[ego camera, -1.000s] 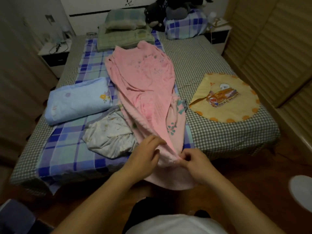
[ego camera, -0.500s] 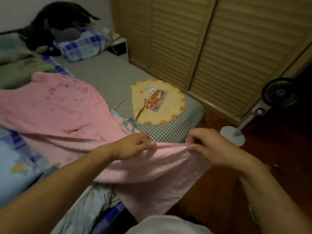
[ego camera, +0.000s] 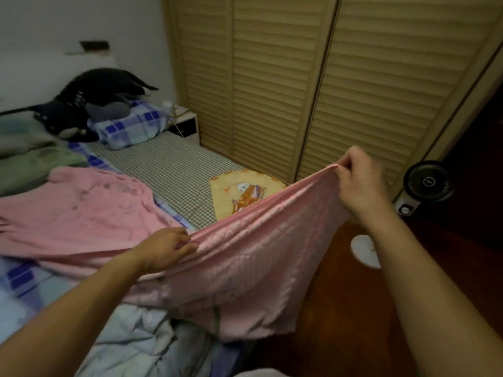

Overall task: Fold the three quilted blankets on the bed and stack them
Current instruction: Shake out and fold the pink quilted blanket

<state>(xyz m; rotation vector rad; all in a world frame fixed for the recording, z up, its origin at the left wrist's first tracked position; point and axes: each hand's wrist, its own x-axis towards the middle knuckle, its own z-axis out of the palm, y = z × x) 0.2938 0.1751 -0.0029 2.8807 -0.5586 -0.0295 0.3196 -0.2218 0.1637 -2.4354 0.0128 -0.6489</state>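
A pink quilted blanket (ego camera: 89, 213) lies spread across the bed (ego camera: 174, 170), its near end lifted off the foot of the bed. My left hand (ego camera: 166, 247) pinches the blanket's near edge low over the mattress. My right hand (ego camera: 359, 183) grips the same edge higher and further right, so the edge runs taut between them and the cloth sags below. A pale crumpled blanket (ego camera: 141, 344) lies under the pink one at the bed's near corner. A light blue blanket (ego camera: 11, 311) shows blurred at the left edge.
A yellow cartoon-print cloth (ego camera: 239, 191) lies on the checked sheet by the bed's right edge. Plaid pillow (ego camera: 133, 126), black plush toy (ego camera: 89, 99) and green bedding (ego camera: 30, 161) sit at the head. Louvred wardrobe doors (ego camera: 299, 91) line the right wall. A floor fan (ego camera: 427, 183) stands on the wooden floor.
My view swung right from the bed toward the wardrobe. My hands moved apart along the pink blanket's edge; the right hand rose up and right, stretching the edge.
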